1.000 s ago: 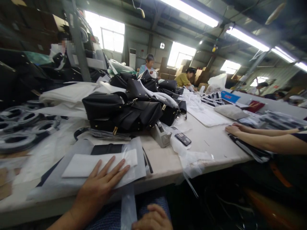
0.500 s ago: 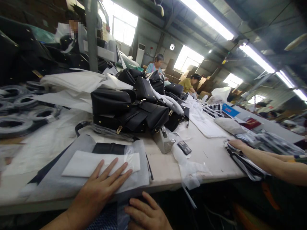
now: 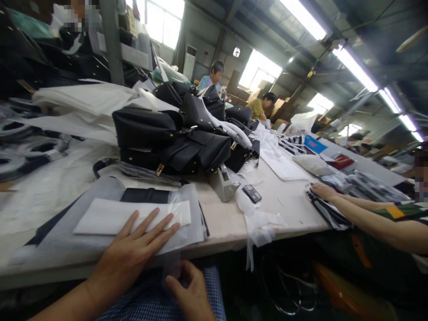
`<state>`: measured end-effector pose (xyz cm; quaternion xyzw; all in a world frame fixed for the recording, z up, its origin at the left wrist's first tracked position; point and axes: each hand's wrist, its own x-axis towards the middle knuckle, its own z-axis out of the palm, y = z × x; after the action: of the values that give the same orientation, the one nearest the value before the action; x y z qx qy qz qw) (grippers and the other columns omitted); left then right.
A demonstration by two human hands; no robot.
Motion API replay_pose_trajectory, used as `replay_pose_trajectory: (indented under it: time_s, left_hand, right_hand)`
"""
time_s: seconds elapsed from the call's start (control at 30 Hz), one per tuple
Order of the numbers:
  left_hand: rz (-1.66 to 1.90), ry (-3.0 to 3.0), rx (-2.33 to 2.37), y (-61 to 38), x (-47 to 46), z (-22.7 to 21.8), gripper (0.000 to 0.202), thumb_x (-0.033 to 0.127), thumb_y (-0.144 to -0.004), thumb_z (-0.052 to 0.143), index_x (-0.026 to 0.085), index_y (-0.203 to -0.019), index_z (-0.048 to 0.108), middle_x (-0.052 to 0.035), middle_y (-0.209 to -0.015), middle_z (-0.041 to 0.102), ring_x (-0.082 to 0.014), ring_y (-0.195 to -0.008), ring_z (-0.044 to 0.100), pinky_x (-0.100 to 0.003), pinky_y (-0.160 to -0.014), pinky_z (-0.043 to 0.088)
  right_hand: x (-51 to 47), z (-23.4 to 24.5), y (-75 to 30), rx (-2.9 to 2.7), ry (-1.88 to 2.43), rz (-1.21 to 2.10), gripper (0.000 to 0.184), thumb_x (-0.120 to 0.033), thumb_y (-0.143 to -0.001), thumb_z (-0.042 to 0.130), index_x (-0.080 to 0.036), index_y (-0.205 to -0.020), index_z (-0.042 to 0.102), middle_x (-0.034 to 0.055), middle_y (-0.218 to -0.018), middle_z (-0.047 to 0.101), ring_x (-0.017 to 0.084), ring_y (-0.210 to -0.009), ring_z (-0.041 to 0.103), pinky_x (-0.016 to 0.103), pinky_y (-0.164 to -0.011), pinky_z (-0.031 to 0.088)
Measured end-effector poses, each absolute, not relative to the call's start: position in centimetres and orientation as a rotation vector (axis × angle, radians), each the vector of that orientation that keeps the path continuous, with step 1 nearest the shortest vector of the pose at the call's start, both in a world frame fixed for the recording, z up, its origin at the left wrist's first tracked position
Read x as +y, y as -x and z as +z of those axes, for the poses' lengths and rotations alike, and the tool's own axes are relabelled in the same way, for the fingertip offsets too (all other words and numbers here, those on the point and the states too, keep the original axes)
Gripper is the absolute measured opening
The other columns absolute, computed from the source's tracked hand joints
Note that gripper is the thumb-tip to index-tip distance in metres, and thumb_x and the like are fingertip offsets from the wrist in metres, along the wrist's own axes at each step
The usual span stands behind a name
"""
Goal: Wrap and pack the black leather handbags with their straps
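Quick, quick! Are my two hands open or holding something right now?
Left hand: open, fingers spread over the white folded sheet.
Right hand: curled at the clear strip; I can't tell if it's gripping.

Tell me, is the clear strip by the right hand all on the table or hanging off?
Hanging off: the clear strip shows below the edge of the table, reaching down to the right hand.

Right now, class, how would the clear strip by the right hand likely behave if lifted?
The clear strip is probably floppy, since it bends down over the table edge. Likely light too: it looks thin and see-through. It may crease easily: shiny wrinkles show where it crosses the white pad.
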<state>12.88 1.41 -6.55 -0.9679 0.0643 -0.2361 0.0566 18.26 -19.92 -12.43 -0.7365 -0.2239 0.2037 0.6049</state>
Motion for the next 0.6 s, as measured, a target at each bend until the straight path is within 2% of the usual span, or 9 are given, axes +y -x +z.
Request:
replay_pose_trajectory:
  time_s: [0.07,0.13,0.17,0.2,0.27,0.3,0.43,0.53,0.6]
  left_hand:
    - [-0.731,2.914,0.221,-12.9,1.5,-6.7,0.067,0.007,-0.094,0.037,0.031,-0.157,0.032,0.0024,-0.158,0.046,-0.0301,-0.144,0.042,-0.057,-0.121,0.014]
    - [-0.745,2.903,0.261,-12.9,1.7,-6.7,0.065,0.008,-0.095,0.035,0.030,-0.156,0.033,0.0038,-0.157,0.047,-0.0265,-0.144,0.042,-0.054,-0.124,0.008]
    - [-0.747,2.903,0.275,-12.9,1.7,-6.7,0.063,0.008,-0.096,0.034,0.029,-0.156,0.034,0.0042,-0.157,0.047,-0.0251,-0.144,0.042,-0.052,-0.125,0.006]
    - [-0.747,2.906,0.287,-12.9,1.8,-6.7,0.062,0.009,-0.097,0.034,0.029,-0.156,0.034,0.0044,-0.157,0.046,-0.0239,-0.144,0.043,-0.050,-0.126,0.006]
    - [-0.741,2.921,0.295,-12.9,1.8,-6.7,0.062,0.010,-0.097,0.034,0.028,-0.156,0.034,0.0046,-0.158,0.045,-0.0217,-0.143,0.044,-0.046,-0.126,0.006]
    - [-0.741,2.932,0.294,-12.9,1.8,-6.7,0.062,0.010,-0.097,0.034,0.028,-0.156,0.034,0.0047,-0.158,0.046,-0.0204,-0.143,0.045,-0.044,-0.126,0.006]
    - [-0.803,2.969,0.275,-13.0,1.8,-6.7,0.059,0.010,-0.099,0.032,0.029,-0.154,0.038,0.0051,-0.154,0.051,-0.0169,-0.141,0.048,-0.041,-0.126,0.009]
    - [-0.880,2.912,0.341,-13.0,2.1,-6.9,0.053,0.014,-0.103,0.028,0.027,-0.153,0.041,0.0048,-0.153,0.052,-0.0171,-0.140,0.049,-0.042,-0.127,0.007]
    - [-0.904,2.862,0.384,-13.0,2.3,-7.1,0.051,0.016,-0.105,0.026,0.026,-0.152,0.043,0.0058,-0.154,0.051,-0.0180,-0.140,0.048,-0.043,-0.128,0.005]
  right_hand:
    - [-20.5,-12.3,-17.7,-0.527,1.796,0.437,0.026,-0.040,-0.084,0.074,-0.016,-0.076,0.075,0.0053,-0.074,0.077,0.023,-0.073,0.074,0.028,-0.069,0.060]
    - [-21.6,-12.3,-17.3,-0.620,1.865,0.349,0.019,-0.039,-0.084,0.074,-0.020,-0.080,0.077,0.0029,-0.071,0.077,0.021,-0.065,0.073,0.024,-0.062,0.059]
    - [-22.2,-12.2,-17.2,-0.663,1.879,0.311,0.018,-0.037,-0.083,0.074,-0.022,-0.092,0.078,0.0011,-0.069,0.077,0.020,-0.060,0.073,0.022,-0.058,0.058]
    - [-22.8,-12.0,-17.2,-0.687,1.881,0.279,0.028,-0.035,-0.083,0.073,-0.024,-0.109,0.076,-0.0009,-0.066,0.076,0.018,-0.054,0.071,0.019,-0.053,0.057]
    - [-23.7,-11.2,-17.7,-0.712,1.860,0.230,0.054,-0.033,-0.087,0.070,-0.025,-0.139,0.058,-0.0045,-0.061,0.075,0.015,-0.044,0.068,0.015,-0.045,0.054]
    - [-23.9,-10.7,-18.2,-0.770,1.834,0.235,0.057,-0.033,-0.090,0.067,-0.026,-0.145,0.051,-0.0050,-0.062,0.075,0.014,-0.043,0.068,0.013,-0.045,0.053]
    - [-24.0,-8.7,-20.4,-1.069,1.702,0.438,0.037,-0.045,-0.097,0.058,-0.030,-0.130,0.064,0.0016,-0.085,0.081,0.017,-0.064,0.077,0.017,-0.061,0.060]
    - [-23.8,-8.8,-20.9,-0.833,1.584,0.711,0.056,-0.062,-0.086,0.069,-0.022,-0.127,0.068,0.0065,-0.081,0.078,0.021,-0.065,0.077,0.023,-0.059,0.061]
    - [-23.9,-9.3,-20.8,-0.772,1.539,0.863,0.060,-0.064,-0.081,0.074,-0.020,-0.122,0.071,0.0083,-0.083,0.078,0.022,-0.066,0.077,0.024,-0.057,0.060]
